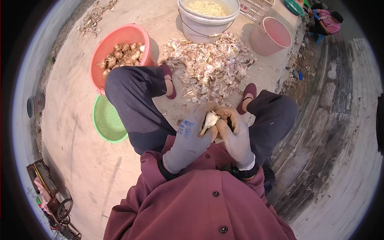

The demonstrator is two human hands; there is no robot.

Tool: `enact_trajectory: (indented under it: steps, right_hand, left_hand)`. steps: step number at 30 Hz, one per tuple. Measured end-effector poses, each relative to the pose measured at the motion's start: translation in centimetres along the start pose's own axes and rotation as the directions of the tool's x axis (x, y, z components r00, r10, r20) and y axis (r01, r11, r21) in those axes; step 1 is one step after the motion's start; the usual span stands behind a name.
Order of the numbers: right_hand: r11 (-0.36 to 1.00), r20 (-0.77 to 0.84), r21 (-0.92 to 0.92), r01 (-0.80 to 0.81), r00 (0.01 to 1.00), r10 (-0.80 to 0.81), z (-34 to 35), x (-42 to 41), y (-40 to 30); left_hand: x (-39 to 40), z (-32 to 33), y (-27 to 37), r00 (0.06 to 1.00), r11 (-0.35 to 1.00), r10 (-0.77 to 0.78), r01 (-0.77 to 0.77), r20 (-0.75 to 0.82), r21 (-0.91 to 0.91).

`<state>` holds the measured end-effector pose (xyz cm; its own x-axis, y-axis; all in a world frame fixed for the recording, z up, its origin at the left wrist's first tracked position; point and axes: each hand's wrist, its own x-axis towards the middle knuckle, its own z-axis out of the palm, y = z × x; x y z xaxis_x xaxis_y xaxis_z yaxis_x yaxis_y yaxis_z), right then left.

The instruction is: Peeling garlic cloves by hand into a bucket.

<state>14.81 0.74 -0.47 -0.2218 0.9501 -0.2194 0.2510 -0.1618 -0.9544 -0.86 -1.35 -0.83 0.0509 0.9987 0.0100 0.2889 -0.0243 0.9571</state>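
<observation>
In the middle of the head view, between my knees, both gloved hands meet around a whitish garlic bulb (211, 119) with a short brownish stalk pointing down to the left. My left hand (192, 135), in a grey knit glove with blue printing, holds the bulb against its thumb. From the other side my right hand (237, 132), in a glove with a soiled tan palm, has its bent fingers and thumb at the bulb. Beyond the hands, a heap of papery garlic skins (210, 69) lies on the ground between my shoes.
A red basin (97, 61) holds unpeeled garlic bulbs (123, 54); a green plastic basket (109, 123) stands nearer. Behind the skins are a white bucket (196, 30) of pale cloves in liquid, a pinkish bucket (270, 39) and a crate (255, 9). Another person (328, 22) sits far right.
</observation>
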Motion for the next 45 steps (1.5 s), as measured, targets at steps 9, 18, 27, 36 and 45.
enact_trajectory:
  steps: [9,18,27,36,45]
  right_hand:
    - [0.981,0.123,-0.178,0.081,0.991,-0.06,-1.4,-1.2,-0.1]
    - [0.982,0.096,0.162,-0.095,0.992,0.08,-0.9,-1.5,0.9]
    - [0.874,0.129,0.483,-0.062,0.992,-0.002,0.2,-1.8,1.8]
    - [0.794,0.2,0.535,-0.29,0.956,0.215,-1.5,-1.2,1.2]
    - [0.703,0.205,0.652,-0.283,0.959,0.196,-1.3,-2.1,2.2]
  left_hand:
    - [-1.2,0.3,-0.6,0.986,0.965,0.155,-0.164,0.057,0.204]
    - [-1.3,0.3,0.3,1.0,0.995,0.001,-0.001,0.007,0.098]
    - [-0.5,0.0,0.7,0.998,0.998,-0.013,0.009,-0.06,-0.069]
    - [-0.2,-0.3,0.8,0.994,0.993,-0.108,0.109,-0.023,0.039]
    - [0.0,0.8,0.0,0.996,0.995,-0.062,0.057,0.068,0.077]
